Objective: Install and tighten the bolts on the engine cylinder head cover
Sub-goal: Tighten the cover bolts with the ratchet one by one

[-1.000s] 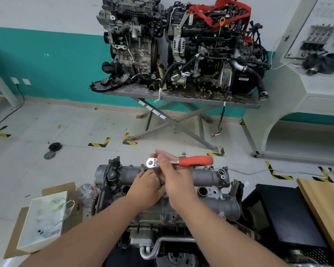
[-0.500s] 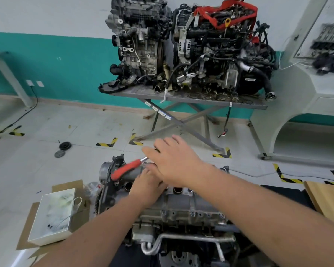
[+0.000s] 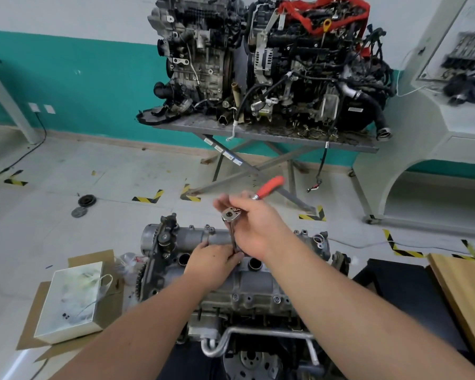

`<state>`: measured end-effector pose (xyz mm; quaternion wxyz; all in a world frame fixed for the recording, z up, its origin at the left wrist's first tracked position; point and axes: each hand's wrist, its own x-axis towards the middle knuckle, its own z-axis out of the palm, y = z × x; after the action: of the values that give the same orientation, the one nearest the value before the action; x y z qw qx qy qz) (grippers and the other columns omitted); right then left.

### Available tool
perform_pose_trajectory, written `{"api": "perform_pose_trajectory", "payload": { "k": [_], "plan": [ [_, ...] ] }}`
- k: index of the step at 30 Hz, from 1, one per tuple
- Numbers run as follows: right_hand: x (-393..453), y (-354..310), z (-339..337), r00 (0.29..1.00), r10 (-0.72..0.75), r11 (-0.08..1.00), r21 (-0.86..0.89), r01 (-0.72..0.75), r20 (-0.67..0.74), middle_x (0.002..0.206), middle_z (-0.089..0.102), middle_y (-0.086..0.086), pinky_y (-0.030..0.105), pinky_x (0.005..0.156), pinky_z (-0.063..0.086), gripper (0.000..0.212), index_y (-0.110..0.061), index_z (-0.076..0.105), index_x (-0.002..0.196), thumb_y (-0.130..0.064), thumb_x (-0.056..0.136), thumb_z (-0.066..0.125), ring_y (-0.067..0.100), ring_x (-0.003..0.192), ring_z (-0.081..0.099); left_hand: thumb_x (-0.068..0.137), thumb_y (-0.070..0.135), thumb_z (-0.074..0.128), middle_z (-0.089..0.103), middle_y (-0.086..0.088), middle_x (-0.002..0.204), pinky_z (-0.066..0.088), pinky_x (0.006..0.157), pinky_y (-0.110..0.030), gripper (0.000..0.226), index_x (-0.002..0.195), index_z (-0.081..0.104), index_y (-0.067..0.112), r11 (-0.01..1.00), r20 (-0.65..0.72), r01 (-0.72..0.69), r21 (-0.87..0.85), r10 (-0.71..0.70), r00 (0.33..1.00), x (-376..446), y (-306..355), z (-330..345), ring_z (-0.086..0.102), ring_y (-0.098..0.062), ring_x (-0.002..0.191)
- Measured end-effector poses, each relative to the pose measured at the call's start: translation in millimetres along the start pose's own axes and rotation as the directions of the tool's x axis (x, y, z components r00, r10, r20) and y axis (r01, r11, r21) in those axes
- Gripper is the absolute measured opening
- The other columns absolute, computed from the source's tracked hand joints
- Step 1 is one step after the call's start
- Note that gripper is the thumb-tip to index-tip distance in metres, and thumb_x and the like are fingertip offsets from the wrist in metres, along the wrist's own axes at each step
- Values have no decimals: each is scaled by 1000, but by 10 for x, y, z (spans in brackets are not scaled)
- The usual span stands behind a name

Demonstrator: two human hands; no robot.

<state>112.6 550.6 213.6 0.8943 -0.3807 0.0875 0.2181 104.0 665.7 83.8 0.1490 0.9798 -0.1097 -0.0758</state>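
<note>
Ratchet (image 3: 258, 200) in right hand (image 3: 254, 226) (head-end)

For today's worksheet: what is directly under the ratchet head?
Under the ratchet head a dark extension bar runs down to the cover. The left hand hides its tip and any bolt.

No text, brand or number is showing legibly anywhere. Small white stickers (image 3: 223, 152) are sitting along a leg of the metal stand (image 3: 261, 131), but their print is appearing too small and blurred to read.
</note>
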Motion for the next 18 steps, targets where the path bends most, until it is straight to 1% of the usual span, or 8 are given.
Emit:
{"api": "perform_pose_trajectory", "payload": {
  "k": [3, 5, 7, 10, 12, 14, 16, 18],
  "plan": [
    [40, 99, -90, 987, -163, 983, 90, 162, -4, 85, 70, 10, 27, 70, 53, 37, -18, 53, 69, 7, 95, 54, 24, 84, 67, 105, 46, 26, 68, 1, 113, 36, 99, -38, 44, 113, 63, 24, 998, 10, -26, 61, 26, 1000, 29, -20, 18, 58, -21, 111],
    [44, 207, -125, 956, -294, 943, -162, 290, 1, 100, 75, 2, 27, 80, 53, 26, -24, 68, 89, -1, 96, 58, 14, 89, 69, 105, 46, 29, 71, 1, 106, 35, 101, -37, 40, 98, 61, 23, 999, 3, -1, 32, 1, 1000, 29, -4, 30, 61, -19, 108],
    [42, 311, -192, 901, -429, 785, -464, 410, 70, 116, 72, -14, 28, 97, 49, 27, -35, 74, 105, -13, 96, 63, 0, 107, 65, 105, 46, 30, 72, 2, 100, 35, 103, -36, 37, 90, 58, 26, 1000, -49, 14, 26, -13, 999, 51, -6, 38, 62, -18, 104],
    [69, 320, -283, 671, -642, 147, -799, 584, 372, 137, 61, -7, 29, 110, 41, 27, -25, 75, 113, -10, 93, 65, 3, 127, 52, 103, 32, 32, 71, 1, 96, 34, 105, -37, 29, 81, 49, 24, 998, -33, 38, 44, -37, 999, 56, -32, 58, 64, -21, 102],
    [90, 264, -303, 562, -592, -184, -775, 605, 578, 134, 61, 5, 42, 109, 43, 23, -8, 77, 105, -2, 88, 61, 14, 127, 52, 102, 19, 39, 68, -9, 115, 37, 105, -32, 21, 102, 60, 19, 997, 27, 36, -67, -34, 999, 62, -16, 101, 62, -23, 111],
    [96, 164, -278, 446, -419, -584, -611, 534, 791, 120, 70, 10, 47, 99, 49, 24, -6, 77, 93, -4, 85, 54, 31, 119, 61, 104, 7, 44, 58, -21, 135, 42, 90, -9, 32, 134, 51, 0, 916, 5, 38, -399, -39, 999, 70, 47, 71, 59, -20, 116],
    [59, 45, -207, 543, -220, -766, -488, 418, 811, 109, 69, 9, 48, 94, 48, 24, -10, 73, 106, -14, 87, 58, 34, 108, 61, 107, 19, 40, 66, -20, 123, 39, 83, -5, 33, 134, 52, 4, 970, -50, -35, -241, 24, 998, 101, 42, 62, 62, -27, 109],
    [24, -46, -115, 718, -98, -844, -440, 307, 689, 114, 61, 9, 45, 96, 43, 42, -16, 57, 134, -35, 98, 52, 33, 108, 55, 106, 40, 30, 73, -4, 111, 36, 100, -30, 36, 129, 54, 24, 998, -27, -10, 54, 12, 1000, 83, 14, 75, 63, -25, 110]
  ]
}}
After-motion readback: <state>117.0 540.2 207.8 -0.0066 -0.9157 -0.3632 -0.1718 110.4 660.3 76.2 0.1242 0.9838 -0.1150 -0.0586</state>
